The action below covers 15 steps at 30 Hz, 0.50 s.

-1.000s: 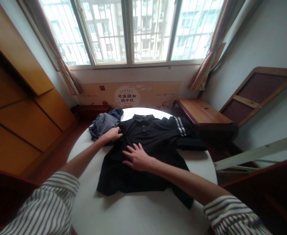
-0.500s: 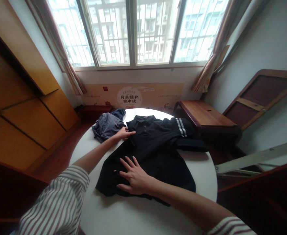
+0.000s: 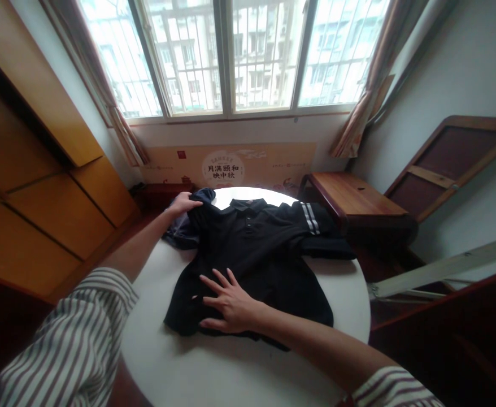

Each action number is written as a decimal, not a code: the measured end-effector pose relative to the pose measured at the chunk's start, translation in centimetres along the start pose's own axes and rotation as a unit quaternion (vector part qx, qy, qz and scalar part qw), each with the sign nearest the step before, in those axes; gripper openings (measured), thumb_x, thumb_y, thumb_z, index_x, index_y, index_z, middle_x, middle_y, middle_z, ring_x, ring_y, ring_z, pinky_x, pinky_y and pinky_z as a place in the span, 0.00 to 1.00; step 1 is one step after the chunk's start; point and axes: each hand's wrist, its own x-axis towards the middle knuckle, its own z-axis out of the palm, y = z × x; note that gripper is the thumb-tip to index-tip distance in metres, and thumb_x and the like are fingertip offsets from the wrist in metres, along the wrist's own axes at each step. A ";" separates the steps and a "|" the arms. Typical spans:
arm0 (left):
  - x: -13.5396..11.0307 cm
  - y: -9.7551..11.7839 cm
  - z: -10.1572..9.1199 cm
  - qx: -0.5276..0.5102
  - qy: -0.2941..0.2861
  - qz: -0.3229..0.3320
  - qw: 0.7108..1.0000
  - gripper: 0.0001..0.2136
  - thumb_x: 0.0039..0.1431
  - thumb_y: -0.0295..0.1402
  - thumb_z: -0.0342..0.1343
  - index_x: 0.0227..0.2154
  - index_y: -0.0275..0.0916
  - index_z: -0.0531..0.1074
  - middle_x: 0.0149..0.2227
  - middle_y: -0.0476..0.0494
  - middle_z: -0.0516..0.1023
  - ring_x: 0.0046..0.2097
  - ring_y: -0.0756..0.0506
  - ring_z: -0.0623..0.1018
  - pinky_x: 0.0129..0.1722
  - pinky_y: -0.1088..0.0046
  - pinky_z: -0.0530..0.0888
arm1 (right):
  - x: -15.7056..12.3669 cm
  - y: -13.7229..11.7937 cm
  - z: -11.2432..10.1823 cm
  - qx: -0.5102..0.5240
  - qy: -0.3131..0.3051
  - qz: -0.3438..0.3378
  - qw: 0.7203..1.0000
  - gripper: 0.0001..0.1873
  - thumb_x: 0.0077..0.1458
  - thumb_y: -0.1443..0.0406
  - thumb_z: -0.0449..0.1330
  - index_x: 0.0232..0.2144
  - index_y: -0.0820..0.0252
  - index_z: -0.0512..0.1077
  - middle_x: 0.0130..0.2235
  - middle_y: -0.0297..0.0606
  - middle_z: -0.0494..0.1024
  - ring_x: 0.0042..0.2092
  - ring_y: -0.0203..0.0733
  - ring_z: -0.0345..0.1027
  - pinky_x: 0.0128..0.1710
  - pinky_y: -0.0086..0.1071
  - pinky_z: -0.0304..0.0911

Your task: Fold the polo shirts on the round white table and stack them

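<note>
Since half a second ago, my left hand [image 3: 184, 202] has slid from the shoulder of the black polo shirt [image 3: 260, 254] out to its far-left corner. The sleeve has gone with it and now lies over the grey garment [image 3: 179, 234]. The fingers look pinched on that sleeve edge. The shirt lies flat on the round desk [image 3: 231, 373], its long axis running from me toward its collar. My right hand [image 3: 230, 305] lies on the shirt's near-left hem, fingers spread and released, pressing flat. The left hand is nearer the collar.
</note>
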 end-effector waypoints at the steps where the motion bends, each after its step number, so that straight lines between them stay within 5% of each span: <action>1: 0.7 -0.2 -1.2 0.033 0.062 0.002 0.998 0.11 0.43 0.31 0.68 0.31 0.35 0.75 0.33 0.44 0.80 0.40 0.43 0.79 0.41 0.71 0.74 | -0.1 -0.1 -0.1 0.008 -0.014 -0.034 0.999 0.33 0.60 0.43 0.55 0.62 0.50 0.66 0.72 0.42 0.49 0.72 0.59 0.33 0.66 0.64 0.30; 4: 1.6 -0.3 -3.1 0.100 0.226 0.010 0.969 0.10 0.52 0.25 0.60 0.38 0.35 0.74 0.40 0.39 0.80 0.45 0.42 0.79 0.49 0.67 0.73 | -0.8 -1.4 0.1 0.028 -0.062 -0.141 0.988 0.36 0.61 0.47 0.57 0.67 0.51 0.58 0.69 0.41 0.57 0.72 0.53 0.39 0.68 0.60 0.32; 6: 0.8 0.2 -2.3 0.123 0.237 0.064 0.962 0.11 0.55 0.23 0.55 0.41 0.36 0.74 0.42 0.37 0.80 0.46 0.42 0.78 0.52 0.66 0.72 | -1.4 -3.2 0.5 0.022 -0.087 -0.193 0.977 0.33 0.65 0.54 0.55 0.68 0.51 0.54 0.68 0.43 0.60 0.71 0.49 0.44 0.68 0.54 0.41; 11: -3.9 1.4 5.8 0.140 -0.022 0.274 0.951 0.12 0.61 0.28 0.52 0.46 0.37 0.75 0.50 0.36 0.78 0.53 0.41 0.76 0.59 0.69 0.68 | -1.7 -6.5 -0.4 0.015 -0.159 -0.276 0.948 0.27 0.64 0.61 0.56 0.64 0.52 0.62 0.59 0.43 0.73 0.63 0.44 0.63 0.59 0.33 0.61; 15: -6.0 0.4 12.9 0.175 -0.189 0.230 0.938 0.20 0.64 0.37 0.52 0.57 0.38 0.70 0.63 0.35 0.68 0.65 0.38 0.65 0.66 0.64 0.58 | 0.2 -2.8 -4.3 0.048 -0.120 -0.102 0.986 0.20 0.68 0.62 0.51 0.60 0.52 0.67 0.48 0.35 0.81 0.45 0.39 0.77 0.42 0.27 0.69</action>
